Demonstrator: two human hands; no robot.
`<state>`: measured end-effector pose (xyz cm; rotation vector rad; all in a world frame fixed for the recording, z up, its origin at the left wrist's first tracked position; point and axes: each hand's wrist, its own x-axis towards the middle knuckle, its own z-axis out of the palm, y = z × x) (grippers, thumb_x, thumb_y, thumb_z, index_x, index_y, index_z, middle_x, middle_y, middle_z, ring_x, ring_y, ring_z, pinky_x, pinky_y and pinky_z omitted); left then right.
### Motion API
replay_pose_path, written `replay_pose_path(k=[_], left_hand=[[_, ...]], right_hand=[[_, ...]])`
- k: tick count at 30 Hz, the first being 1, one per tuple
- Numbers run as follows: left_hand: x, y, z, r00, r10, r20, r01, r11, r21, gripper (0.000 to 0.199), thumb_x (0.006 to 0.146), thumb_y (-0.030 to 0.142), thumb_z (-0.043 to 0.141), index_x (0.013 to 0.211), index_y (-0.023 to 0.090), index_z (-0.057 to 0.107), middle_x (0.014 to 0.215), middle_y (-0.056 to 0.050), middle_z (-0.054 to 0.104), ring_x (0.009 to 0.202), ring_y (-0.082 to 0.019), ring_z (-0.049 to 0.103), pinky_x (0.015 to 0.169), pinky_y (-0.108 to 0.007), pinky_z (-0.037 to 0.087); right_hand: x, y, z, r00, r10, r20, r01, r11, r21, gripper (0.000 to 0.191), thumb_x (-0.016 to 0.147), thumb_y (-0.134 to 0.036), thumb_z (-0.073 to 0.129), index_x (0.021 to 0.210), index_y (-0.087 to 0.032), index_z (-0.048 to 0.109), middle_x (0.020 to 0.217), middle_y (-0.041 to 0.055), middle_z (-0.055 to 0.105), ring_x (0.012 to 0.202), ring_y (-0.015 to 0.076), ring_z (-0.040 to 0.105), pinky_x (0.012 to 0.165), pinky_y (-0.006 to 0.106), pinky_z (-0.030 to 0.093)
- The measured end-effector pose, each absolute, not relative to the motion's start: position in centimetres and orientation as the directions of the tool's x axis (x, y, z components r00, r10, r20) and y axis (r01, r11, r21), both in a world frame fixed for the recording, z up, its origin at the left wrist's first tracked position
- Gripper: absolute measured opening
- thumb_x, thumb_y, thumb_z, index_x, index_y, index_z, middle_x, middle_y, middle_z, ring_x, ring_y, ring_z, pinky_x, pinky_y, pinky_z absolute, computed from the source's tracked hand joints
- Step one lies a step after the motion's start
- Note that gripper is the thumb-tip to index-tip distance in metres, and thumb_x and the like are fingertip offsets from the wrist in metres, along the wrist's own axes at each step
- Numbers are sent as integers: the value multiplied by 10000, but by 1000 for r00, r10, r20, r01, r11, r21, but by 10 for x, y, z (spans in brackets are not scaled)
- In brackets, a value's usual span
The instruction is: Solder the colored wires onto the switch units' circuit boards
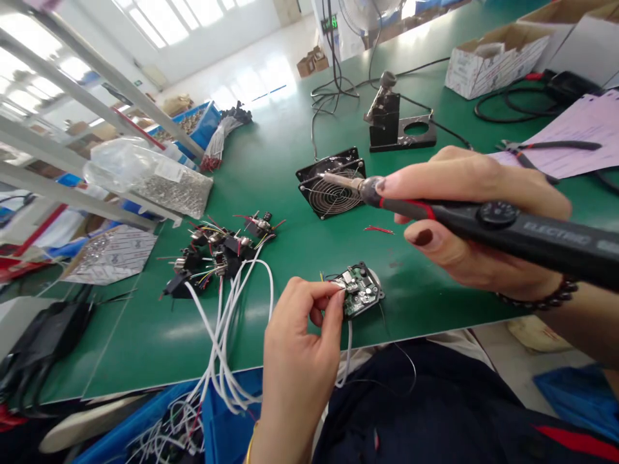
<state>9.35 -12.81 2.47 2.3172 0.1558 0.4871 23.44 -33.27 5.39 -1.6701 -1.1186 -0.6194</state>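
Observation:
My right hand (478, 219) grips a black soldering iron (435, 209) marked "ELECTRIC", its metal tip pointing left in front of the small fan. The tip is raised, apart from the circuit board. My left hand (304, 348) pinches thumb and forefinger together at the left edge of a green circuit board (360, 290) in a dark housing; what lies between the fingertips is too small to make out. A white cable runs down from the housing over the table edge, and a thin strand of wire (413, 367) hangs by my lap.
Several black connector units (222, 251) with white cables lie to the left. Behind the board are short red wires (380, 229), a small fan (333, 190) and an iron stand (399, 122). Pliers (527, 154) rest on pink paper at right. A bag of metal parts (169, 187) sits at left.

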Motion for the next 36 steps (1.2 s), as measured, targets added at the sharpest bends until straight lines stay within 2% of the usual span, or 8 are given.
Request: replay_pose_path(k=[5,9,13,18,21,25,31,36], left_hand=[[94,-134,25,914,277,296,2,-733,680,140,1027,148,667,935,244,711,807,25,633,714,-158,571,710,-285,486],[95,-132,22,915,244,321,-34,-746,665,129,1040,170,661,963,252,723,812,29,626,713,-155,554,684,-280,456],[95,-128,20,920,238,312,-29,-752,659,132,1056,184,664,967,255,730,801,34,611,707,-151,536,683,-281,444],[94,-129,24,926,252,280,-7,-732,681,130,1062,183,689,976,266,739,828,39,609,741,-146,552,705,-277,444],[95,-129,25,931,254,261,12,-738,675,130,1075,198,692,978,269,742,821,41,616,737,-145,553,703,-276,442],[95,-130,22,925,274,264,25,-736,676,133,1078,202,695,979,275,744,822,47,625,738,-138,554,707,-264,444],[96,-128,18,916,243,320,-39,-739,672,128,1049,178,726,968,273,751,794,59,625,698,-121,555,664,-230,452],[98,-127,20,912,238,335,-53,-740,670,131,1039,173,733,955,272,749,772,64,617,676,-113,547,643,-219,446]], right_hand=[[237,-336,60,521,300,799,845,-50,-532,155,1107,-262,686,1120,-265,841,1133,31,826,979,201,764,987,376,673],[238,-332,65,515,230,826,845,23,-534,198,1131,-275,667,973,-242,782,986,24,795,839,177,747,819,356,689],[237,-328,69,540,143,830,832,57,-551,462,1205,-410,579,785,-238,667,788,-4,748,666,139,681,609,313,579],[235,-328,65,658,112,744,742,68,-667,582,1234,-433,488,707,-236,639,742,-9,707,664,138,683,580,319,530],[237,-329,61,635,183,750,744,115,-658,514,1181,-294,604,672,-221,592,679,-38,650,616,103,650,583,261,549],[238,-327,53,628,287,723,728,110,-677,343,1067,-127,682,743,-208,607,726,-46,652,629,93,643,579,217,550],[231,-319,47,746,323,582,584,104,-805,294,1025,-233,644,739,-244,579,682,-50,619,629,129,640,578,248,556],[230,-317,46,751,347,562,558,122,-821,263,1000,-239,649,743,-248,594,675,-52,616,627,131,634,576,253,541]])
